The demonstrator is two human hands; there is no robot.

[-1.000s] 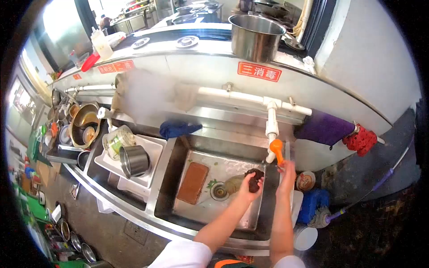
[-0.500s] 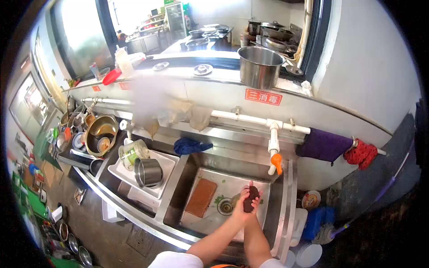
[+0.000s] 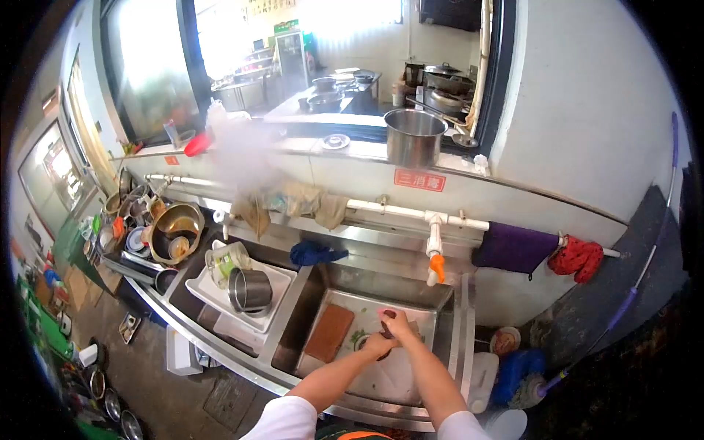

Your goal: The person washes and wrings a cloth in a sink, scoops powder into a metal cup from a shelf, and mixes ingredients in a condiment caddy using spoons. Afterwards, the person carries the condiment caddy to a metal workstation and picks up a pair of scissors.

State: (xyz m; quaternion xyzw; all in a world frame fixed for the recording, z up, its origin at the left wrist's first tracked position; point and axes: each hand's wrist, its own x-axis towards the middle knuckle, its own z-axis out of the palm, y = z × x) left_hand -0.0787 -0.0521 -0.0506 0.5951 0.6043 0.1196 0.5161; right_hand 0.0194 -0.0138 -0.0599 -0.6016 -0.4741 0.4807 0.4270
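Over the right sink basin point(image 3: 418, 293), both hands grip a soft, dark reddish-brown lump point(image 3: 386, 330). It looks like a bunched cloth, but I cannot make out its kind for certain. My left hand point(image 3: 378, 345) is closed round its lower end, near the drain. Just above and to the right, my right hand point(image 3: 397, 324) wraps the upper end. Fingers hide most of the lump. A flat brown rectangular slab point(image 3: 329, 334) lies on the basin floor left of my hands, with green scraps beside the drain point(image 3: 360, 342).
A white tap with an orange handle point(image 3: 437, 265) juts over the basin's back right. In the left basin, a white tray point(image 3: 282, 290) holds a steel pot point(image 3: 249, 289) and a clear jug. A blue cloth point(image 3: 317, 253) lies behind the divider. Purple cloth point(image 3: 515, 247) hangs on the pipe.
My hands have come together lower and slightly left, from the lump held openly across them to both closed round it. My view has tilted up a little.
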